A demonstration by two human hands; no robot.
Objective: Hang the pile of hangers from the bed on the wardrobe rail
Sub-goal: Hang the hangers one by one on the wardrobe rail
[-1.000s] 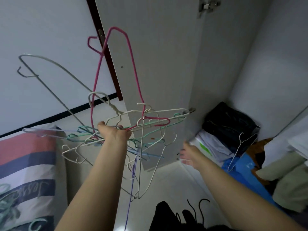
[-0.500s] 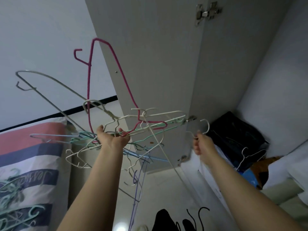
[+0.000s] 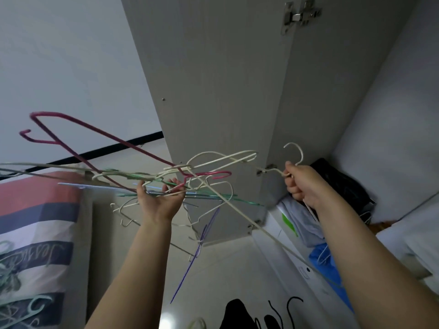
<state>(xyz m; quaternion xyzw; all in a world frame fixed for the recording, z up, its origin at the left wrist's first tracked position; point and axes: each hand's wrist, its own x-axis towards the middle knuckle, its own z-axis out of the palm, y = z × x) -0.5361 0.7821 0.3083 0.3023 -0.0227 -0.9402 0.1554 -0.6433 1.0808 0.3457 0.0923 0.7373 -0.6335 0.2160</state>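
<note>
At the lower left of the frame lies a striped blanket with red, dark blue and white bands. It has curly writing on a dark band, seen upside down and too hard to read. A pale green hanger lies on it at the bottom left corner.

The wall at the upper left is plain white with a black strip along its bottom. A tall grey wardrobe door stands open in the middle, with a metal hinge at the top. The floor is pale and shiny.

The left hand, in the middle of the frame, is clenched around a tangled bunch of hangers, held up in the air. A pink hanger sticks out to the upper left, and a purple one hangs down.

The right hand, at the middle right, grips one white hanger just under its hook. Its long wire runs back into the bunch.

At the right, inside the wardrobe, sit a black bag, folded white cloth and something blue.
</note>
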